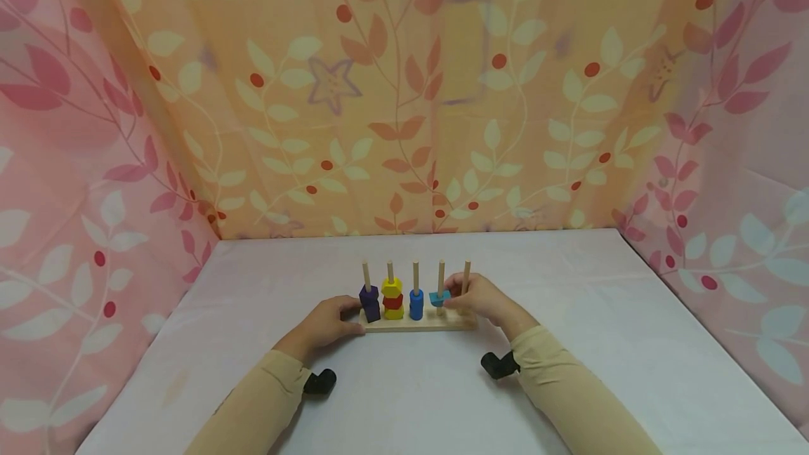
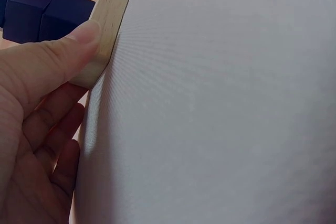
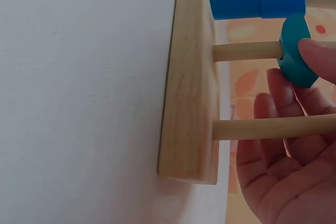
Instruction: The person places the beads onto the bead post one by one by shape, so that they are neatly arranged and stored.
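A wooden peg board (image 1: 417,326) with several upright pegs stands on the table. My left hand (image 1: 330,321) grips its left end; the left wrist view shows the thumb (image 2: 84,32) against the base, with the other fingers behind it. My right hand (image 1: 483,299) pinches a teal block (image 3: 292,40), which is threaded on the fourth peg and held above the base. Behind that hand the rightmost peg (image 3: 262,128) is bare. Dark purple blocks (image 1: 369,304) fill the first peg, yellow and red blocks (image 1: 392,302) the second, and blue blocks (image 1: 416,305) the third.
A white cloth (image 1: 404,399) covers the table. Patterned curtains (image 1: 404,125) enclose the back and both sides. Black camera mounts (image 1: 499,365) stick out at both wrists.
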A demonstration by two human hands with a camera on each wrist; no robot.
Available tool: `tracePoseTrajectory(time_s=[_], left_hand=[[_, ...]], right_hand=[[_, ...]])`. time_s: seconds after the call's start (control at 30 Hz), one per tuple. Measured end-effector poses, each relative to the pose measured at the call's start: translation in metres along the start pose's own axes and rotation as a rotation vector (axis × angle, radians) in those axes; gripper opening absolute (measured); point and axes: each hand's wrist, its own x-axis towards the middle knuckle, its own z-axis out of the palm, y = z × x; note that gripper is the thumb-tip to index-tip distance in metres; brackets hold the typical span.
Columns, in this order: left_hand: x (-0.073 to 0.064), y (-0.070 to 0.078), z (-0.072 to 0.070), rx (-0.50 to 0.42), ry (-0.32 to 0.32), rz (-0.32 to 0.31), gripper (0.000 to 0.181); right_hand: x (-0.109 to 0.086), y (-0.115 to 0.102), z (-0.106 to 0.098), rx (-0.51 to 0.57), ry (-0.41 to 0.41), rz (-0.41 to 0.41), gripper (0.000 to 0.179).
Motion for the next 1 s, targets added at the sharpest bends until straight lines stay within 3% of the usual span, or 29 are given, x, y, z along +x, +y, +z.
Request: tracePoseTrajectory(time_s=[0.27,0.73,1.0], left_hand=[[0.000,0.000,0.000,-0.002,0.000,0.000,0.050],[0.000,0.002,-0.001,0.001,0.001,-0.005,0.051],[0.000,0.002,-0.001,0.002,0.002,0.001,0.051]], right_hand=[[0.003,0.009,0.001,-0.054,-0.040,-0.017,0.018],[0.004,0.012,0.003,-0.156,-0.026,0.068,0.018],[-0.007,0.011,-0.023,-0.228,-0.055,-0.007,0.024]])
